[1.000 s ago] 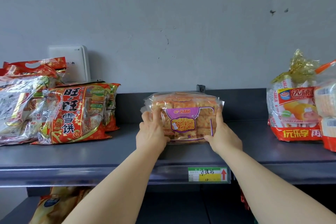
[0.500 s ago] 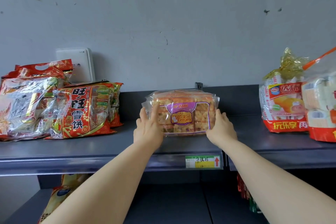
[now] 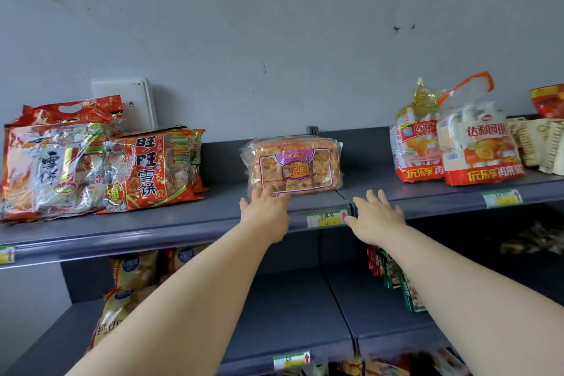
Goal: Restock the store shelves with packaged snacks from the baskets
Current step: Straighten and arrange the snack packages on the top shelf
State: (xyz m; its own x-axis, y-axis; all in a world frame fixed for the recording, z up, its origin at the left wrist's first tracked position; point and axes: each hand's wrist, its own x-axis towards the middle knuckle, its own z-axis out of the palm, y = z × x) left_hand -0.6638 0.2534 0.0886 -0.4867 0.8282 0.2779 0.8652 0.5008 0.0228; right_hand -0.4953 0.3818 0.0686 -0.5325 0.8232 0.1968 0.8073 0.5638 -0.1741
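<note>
Head cam, left to right.

Far-left silver-and-red bag (image 3: 52, 162) lies on the top shelf (image 3: 183, 223), its left side cut off by the frame edge. Red rice-cracker bag (image 3: 152, 171) leans against it and overlaps it. White box (image 3: 128, 104) stands against the wall behind them, lower part hidden by the bags.

Left hand (image 3: 265, 210): fingers straight and not curled, tips at the lower-left corner of the snack pack (image 3: 294, 165). Looks like light contact, but can't confirm. No grip.

Snack pack: clear wrap, purple label, standing upright mid-shelf near the back panel, just left of the shelf seam. Well apart from the bags on either side.

Price tag (image 3: 326, 218) sits on the shelf lip below the pack, between the two hands. Writing is not readable.

Right hand (image 3: 377, 217): fingers spread and holding nothing, off the pack, below and to the right of it, over the shelf's front edge.

Two cake bags (image 3: 418, 146) (image 3: 479, 152) stand side by side further right, the right one overlapping the left. Items past them are blurred and clipped by the frame.

Lower shelf: yellow bags (image 3: 134, 272) partly hidden by the left forearm; green and red packs (image 3: 393, 272) partly behind the right arm. Dark area at far right is too blurred to identify.
</note>
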